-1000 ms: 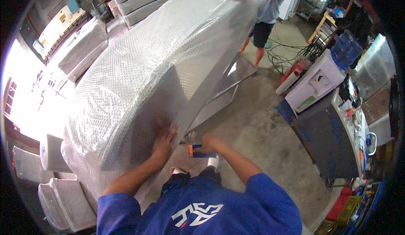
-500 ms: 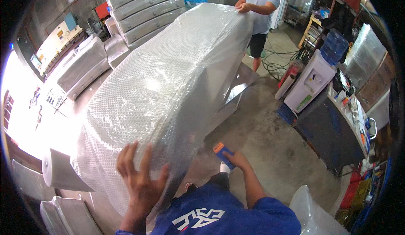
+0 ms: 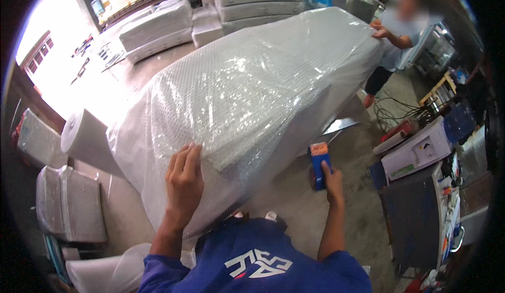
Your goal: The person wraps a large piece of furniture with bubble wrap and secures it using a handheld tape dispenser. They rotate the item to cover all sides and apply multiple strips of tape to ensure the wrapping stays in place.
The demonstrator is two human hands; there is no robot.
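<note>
Right in front of me, a broad, clear, shiny sheet of bubble wrap (image 3: 242,93) lies draped over a long, bulky grey form (image 3: 310,122), running from near my body away to the far right. My left hand (image 3: 184,182) is at the near edge, fingers bent and touching the plastic; whether they pinch it, I can't tell. Out over the floor, my right hand (image 3: 333,182) has its fingers closed around a blue, block-shaped handheld tool (image 3: 321,167) with an orange end, well clear of the plastic. At the far end, a co-worker in a pale shirt has a hand (image 3: 381,32) on the corner.

I'd call this the covering step: sheet over the top, near side hanging loose and creased. The next move, as I judge it, calls for a smooth, snug edge under my left fingers and the tool brought close without snagging.

Further out, a thick white roll (image 3: 87,138) sits to my left, plastic-wrapped boxes (image 3: 260,4) stack up behind, and a white water dispenser (image 3: 418,148) leans into view at right.
</note>
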